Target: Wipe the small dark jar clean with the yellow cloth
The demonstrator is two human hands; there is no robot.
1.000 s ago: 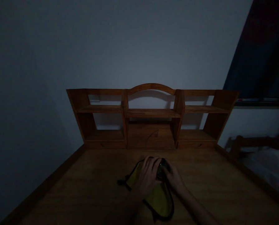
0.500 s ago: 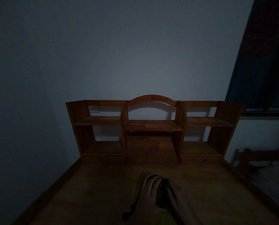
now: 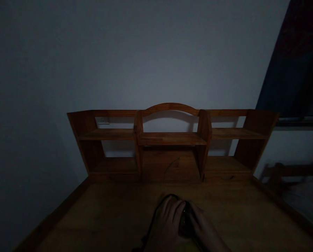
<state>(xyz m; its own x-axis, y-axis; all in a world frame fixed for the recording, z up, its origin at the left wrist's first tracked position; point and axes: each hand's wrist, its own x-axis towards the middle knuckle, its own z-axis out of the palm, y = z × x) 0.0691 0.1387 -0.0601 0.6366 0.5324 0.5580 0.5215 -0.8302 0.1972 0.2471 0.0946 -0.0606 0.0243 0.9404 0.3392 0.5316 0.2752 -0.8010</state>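
Note:
Low in the head view, a small dark, slightly glossy object (image 3: 185,222) sits between my two hands above the desk (image 3: 114,213). My left hand (image 3: 167,220) curls its fingers over the left side of it. From the other side my right hand (image 3: 202,224) presses against it, fingers closed. A black cord or strap (image 3: 154,214) loops around the far side of my left hand and runs down to a dark lump at the bottom edge. Dim light and my fingers hide the object's kind.
A wooden shelf unit (image 3: 169,139) stands along the back of the desk against a pale wall (image 3: 156,52). Raised wooden edges border the desk at left and right. A wall socket (image 3: 103,121) shows behind the shelf. At right are a dark window (image 3: 300,70) and a wooden bed frame (image 3: 298,170).
The view has shifted slightly closer to the shelf. My hands still grip the dark object, now a little lower and further right in the picture; more of the cord's loop shows.

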